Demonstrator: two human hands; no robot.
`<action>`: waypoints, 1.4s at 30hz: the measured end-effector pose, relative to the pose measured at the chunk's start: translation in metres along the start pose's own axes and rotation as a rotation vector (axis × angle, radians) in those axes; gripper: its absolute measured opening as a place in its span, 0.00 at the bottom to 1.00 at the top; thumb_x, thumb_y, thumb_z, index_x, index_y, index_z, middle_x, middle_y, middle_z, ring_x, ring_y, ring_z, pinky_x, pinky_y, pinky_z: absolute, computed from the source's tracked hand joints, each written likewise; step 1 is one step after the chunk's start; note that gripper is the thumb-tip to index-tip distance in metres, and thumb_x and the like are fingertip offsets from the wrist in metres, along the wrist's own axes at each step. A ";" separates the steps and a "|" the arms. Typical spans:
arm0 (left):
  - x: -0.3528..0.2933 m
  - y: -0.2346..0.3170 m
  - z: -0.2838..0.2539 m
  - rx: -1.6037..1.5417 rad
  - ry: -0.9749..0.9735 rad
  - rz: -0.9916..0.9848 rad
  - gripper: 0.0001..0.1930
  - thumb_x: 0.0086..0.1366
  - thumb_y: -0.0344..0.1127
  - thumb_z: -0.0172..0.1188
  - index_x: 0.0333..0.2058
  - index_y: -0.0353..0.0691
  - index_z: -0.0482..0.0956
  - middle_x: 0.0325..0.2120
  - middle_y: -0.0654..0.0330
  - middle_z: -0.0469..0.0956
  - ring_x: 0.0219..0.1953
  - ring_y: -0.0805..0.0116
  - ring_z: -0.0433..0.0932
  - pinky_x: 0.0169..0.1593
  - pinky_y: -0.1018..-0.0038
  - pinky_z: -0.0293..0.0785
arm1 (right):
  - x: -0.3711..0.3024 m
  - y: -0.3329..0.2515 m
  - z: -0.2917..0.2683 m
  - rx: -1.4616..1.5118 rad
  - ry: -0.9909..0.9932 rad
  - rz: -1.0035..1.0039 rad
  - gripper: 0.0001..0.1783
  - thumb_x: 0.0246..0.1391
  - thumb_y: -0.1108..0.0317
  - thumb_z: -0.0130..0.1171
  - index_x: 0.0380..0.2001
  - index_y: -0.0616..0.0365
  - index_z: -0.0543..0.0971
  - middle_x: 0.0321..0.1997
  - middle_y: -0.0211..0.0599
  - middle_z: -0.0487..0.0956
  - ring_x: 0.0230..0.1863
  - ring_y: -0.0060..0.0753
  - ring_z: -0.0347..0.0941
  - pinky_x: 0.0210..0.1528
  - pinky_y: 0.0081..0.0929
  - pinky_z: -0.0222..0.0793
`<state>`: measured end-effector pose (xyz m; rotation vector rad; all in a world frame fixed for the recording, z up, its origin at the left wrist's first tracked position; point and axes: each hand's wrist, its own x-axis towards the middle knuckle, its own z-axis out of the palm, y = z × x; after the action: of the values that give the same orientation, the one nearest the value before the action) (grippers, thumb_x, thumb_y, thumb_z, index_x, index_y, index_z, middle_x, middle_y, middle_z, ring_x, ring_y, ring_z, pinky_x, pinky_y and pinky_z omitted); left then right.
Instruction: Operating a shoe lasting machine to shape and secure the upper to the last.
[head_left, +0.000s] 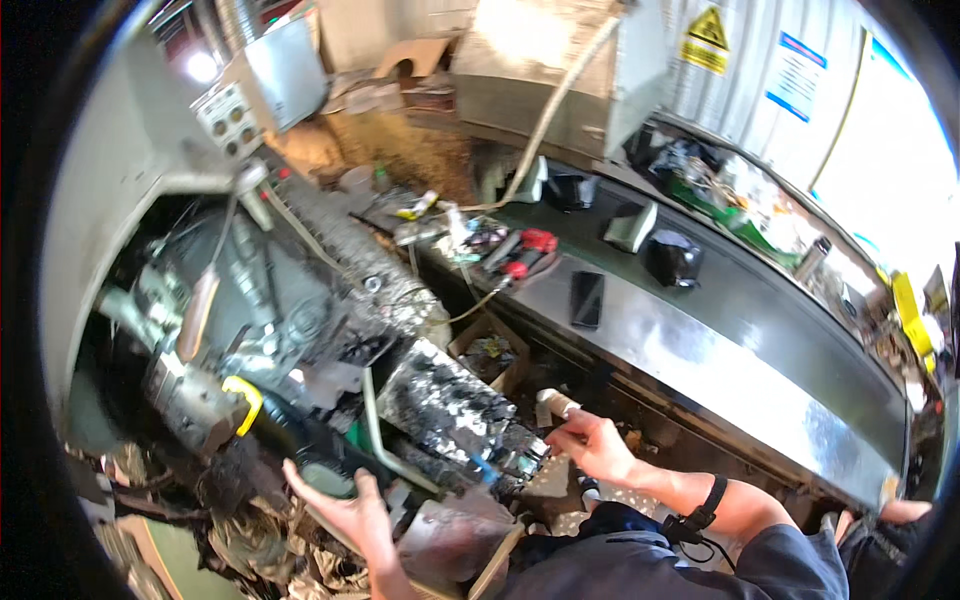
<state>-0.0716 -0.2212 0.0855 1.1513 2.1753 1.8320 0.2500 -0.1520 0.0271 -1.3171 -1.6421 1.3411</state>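
Note:
My left hand (350, 512) is open at the lower left, palm up with the thumb and fingers apart. It is beside a dark, rounded machine part (300, 440), close to a pale green round area on it; I cannot tell whether they touch. My right hand (598, 448) is at the end of a soiled metal block (445, 405) with black smears. Its fingers are bent together, and whatever they may hold is too small to make out. A yellow curved handle (245, 403) stands out from the machine. Above it hangs a tool with a wooden handle (198, 318).
A dark conveyor belt (740, 320) carries black bags and pale packages. A phone (587, 299) lies on its steel edge near red power tools (530, 252). A cardboard box (490, 350) stands below. Another person's hand (905, 511) shows at the right edge.

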 end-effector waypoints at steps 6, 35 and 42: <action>-0.008 0.007 0.016 0.061 0.031 -0.015 0.45 0.50 0.17 0.54 0.69 0.38 0.51 0.66 0.42 0.53 0.65 0.51 0.58 0.69 0.61 0.53 | -0.047 0.112 -0.102 0.128 0.300 0.174 0.17 0.63 0.74 0.53 0.52 0.73 0.73 0.36 0.41 0.84 0.35 0.26 0.82 0.39 0.25 0.77; -0.124 0.064 0.329 0.104 -0.948 0.079 0.22 0.63 0.39 0.68 0.54 0.38 0.78 0.48 0.46 0.80 0.49 0.57 0.79 0.53 0.63 0.76 | 0.147 0.257 -0.451 1.231 1.256 0.119 0.50 0.53 0.84 0.62 0.74 0.43 0.52 0.49 0.32 0.76 0.42 0.25 0.73 0.47 0.27 0.71; -0.273 0.147 0.546 -0.325 -1.657 -0.791 0.38 0.60 0.42 0.71 0.62 0.27 0.66 0.55 0.45 0.75 0.60 0.57 0.73 0.65 0.65 0.65 | -0.049 0.186 -0.375 0.254 1.129 0.124 0.09 0.55 0.74 0.68 0.40 0.62 0.84 0.36 0.33 0.85 0.40 0.23 0.80 0.50 0.25 0.73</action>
<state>0.4684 0.0689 -0.0493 0.8695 0.9503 0.3773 0.6609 -0.0827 -0.0401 -1.5773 -0.5996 0.5778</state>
